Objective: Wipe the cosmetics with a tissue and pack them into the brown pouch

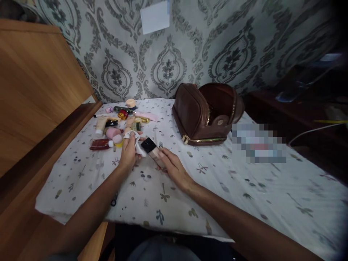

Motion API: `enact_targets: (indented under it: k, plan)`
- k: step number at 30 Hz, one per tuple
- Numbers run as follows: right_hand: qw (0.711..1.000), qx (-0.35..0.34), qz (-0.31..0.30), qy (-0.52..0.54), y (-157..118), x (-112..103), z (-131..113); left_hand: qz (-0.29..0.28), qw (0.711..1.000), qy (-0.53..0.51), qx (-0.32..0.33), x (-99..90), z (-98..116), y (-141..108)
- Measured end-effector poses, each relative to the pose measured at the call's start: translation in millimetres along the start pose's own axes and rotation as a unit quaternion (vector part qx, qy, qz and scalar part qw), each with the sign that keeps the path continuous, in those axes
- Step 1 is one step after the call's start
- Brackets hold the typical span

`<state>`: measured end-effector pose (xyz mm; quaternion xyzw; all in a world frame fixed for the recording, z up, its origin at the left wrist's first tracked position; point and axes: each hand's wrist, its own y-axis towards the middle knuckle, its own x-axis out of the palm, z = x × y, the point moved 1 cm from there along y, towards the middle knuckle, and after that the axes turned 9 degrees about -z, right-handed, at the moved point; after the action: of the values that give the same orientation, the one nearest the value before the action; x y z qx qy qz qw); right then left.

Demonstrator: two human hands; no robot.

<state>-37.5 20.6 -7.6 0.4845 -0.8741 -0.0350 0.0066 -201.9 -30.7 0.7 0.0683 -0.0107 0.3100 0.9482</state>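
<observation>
Bottle (156,154) is slanting cap-first toward the counter's (179,206) far left corner, the right hand (175,168) gripping its body. Nearer the cap (148,145), the left hand (128,151) is pinching a cloth (139,148).

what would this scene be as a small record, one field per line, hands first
left hand: the left hand holds a white cloth
right hand: the right hand grips a bottle, its black cap towards the cloth
bag: brown bag, unzipped and gaping
left group: red-brown bottle lying down, pink tube, other small containers
surface: white patterned sheet
wall: grey patterned wallpaper, white paper on it
</observation>
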Motion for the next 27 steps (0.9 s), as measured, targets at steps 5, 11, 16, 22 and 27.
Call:
enact_targets:
  k: [5,11,16,22,27]
  plan:
    - [0.984,-0.075,0.066,-0.15,-2.9,-0.6,-2.2,-0.14,0.978,0.109,0.105,7.8,8.6,-10.9]
    - [0.973,-0.086,0.057,-0.206,-5.6,3.1,4.3,-0.112,0.986,0.109,0.052,7.3,7.4,-10.8]
    - [0.998,-0.037,0.008,-0.046,-2.1,3.4,3.2,-0.03,0.999,-0.015,-0.035,1.4,2.4,0.9]
    - [0.931,0.098,-0.031,0.35,5.6,5.2,-0.8,-0.074,0.996,0.041,0.012,4.9,9.2,-7.5]
    - [0.902,0.131,-0.053,0.407,5.1,6.4,-1.9,-0.151,0.972,0.154,0.09,5.9,9.1,-15.6]
